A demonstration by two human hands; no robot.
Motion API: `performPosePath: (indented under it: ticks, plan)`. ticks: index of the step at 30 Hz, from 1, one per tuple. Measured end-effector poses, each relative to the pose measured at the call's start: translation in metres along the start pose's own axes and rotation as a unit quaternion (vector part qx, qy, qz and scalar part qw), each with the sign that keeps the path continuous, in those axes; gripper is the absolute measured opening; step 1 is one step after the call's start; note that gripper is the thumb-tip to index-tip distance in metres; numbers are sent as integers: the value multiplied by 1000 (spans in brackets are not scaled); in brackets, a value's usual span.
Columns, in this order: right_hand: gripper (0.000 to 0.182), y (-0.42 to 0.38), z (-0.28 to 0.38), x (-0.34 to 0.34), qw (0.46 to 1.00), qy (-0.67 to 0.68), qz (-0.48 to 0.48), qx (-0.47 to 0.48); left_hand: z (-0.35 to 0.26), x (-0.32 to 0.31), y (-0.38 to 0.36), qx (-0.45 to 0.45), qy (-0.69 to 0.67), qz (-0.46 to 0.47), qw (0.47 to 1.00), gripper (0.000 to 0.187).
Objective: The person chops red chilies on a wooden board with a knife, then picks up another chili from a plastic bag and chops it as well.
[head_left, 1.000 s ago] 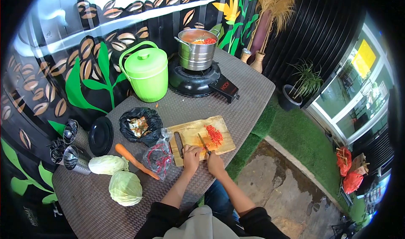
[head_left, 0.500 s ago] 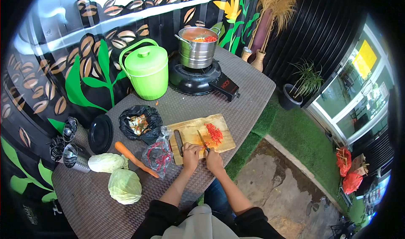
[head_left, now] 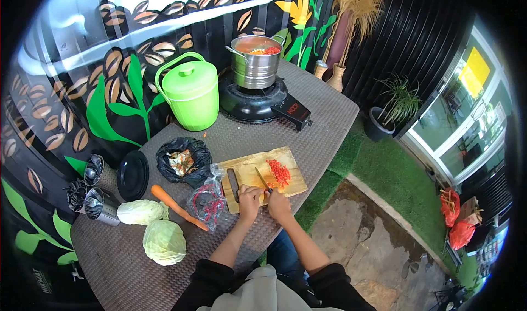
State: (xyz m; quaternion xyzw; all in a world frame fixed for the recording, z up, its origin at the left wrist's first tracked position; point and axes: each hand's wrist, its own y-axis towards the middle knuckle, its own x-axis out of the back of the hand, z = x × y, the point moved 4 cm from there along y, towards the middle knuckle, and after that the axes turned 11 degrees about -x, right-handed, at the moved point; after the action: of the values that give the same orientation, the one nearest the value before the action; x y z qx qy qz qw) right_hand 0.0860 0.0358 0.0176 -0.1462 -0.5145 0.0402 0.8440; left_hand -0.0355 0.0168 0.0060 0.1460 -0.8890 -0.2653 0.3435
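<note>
- Knife (head_left: 262, 177), one: on the cutting board (head_left: 247, 163), toward its near side; long axis from 5 to 11 o'clock, tip toward 11, handle toward the person.
- Right hand (head_left: 280, 204): fingers closed round the handle, low and near the board's near edge, presumably for short, controlled strokes.
- Left hand (head_left: 250, 200): fingers bent and close together beside the blade, at its 8 o'clock; probably placed to steady small pieces. Whether anything is pinched, cannot tell.
- Chopped red pieces (head_left: 280, 172), one heap: on the board at the knife's 2 o'clock, likely pushed there to leave cutting room.
- Cutting board, wooden, one: flat on the table (head_left: 324, 111), with a dark slot (head_left: 233, 185) at its 9 o'clock end.
- Clear plastic bag (head_left: 207, 204), red contents: beside the board, at 8 o'clock, seemingly for easy reach.
- Black bag (head_left: 198, 153), open, with scraps inside: at 10 o'clock, apparently opened wide to take waste.
- Carrot (head_left: 175, 205), one, and cabbages (head_left: 164, 242), two, one longer: toward 8 o'clock, out of the knife's way.
- Steel pot (head_left: 255, 69), on a black stove (head_left: 241, 103): at 12 o'clock, upright, uncovered, red pieces within.
- Green lidded container (head_left: 192, 94): upright at 11 o'clock.
</note>
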Motion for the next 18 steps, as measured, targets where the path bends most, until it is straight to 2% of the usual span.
performPosePath:
  ticks: [4,6,8,10,13,15,18]
  plan:
    - [47,1,-6,8,998,-9,42,37,-2,2,2,3,-5,-9,1000,9]
    - [45,-9,-7,-3,999,2,33,23,-2,2,3,-5,2,-11,1000,9]
    - [44,-21,-4,-3,999,16,-19,-36,-3,1,3,-12,7,-11,1000,8]
    - [44,-15,-3,-4,999,18,-16,-35,-1,1,3,-3,3,-14,1000,9]
    - [43,6,-10,-2,1000,20,4,-2,-1,2,3,-4,-7,-17,1000,9]
    - [43,15,-11,2,998,-5,53,39,0,0,2,0,-5,-13,1000,9]
    - [43,2,-13,4,999,-19,29,25,-1,-1,3,8,-2,-11,1000,8]
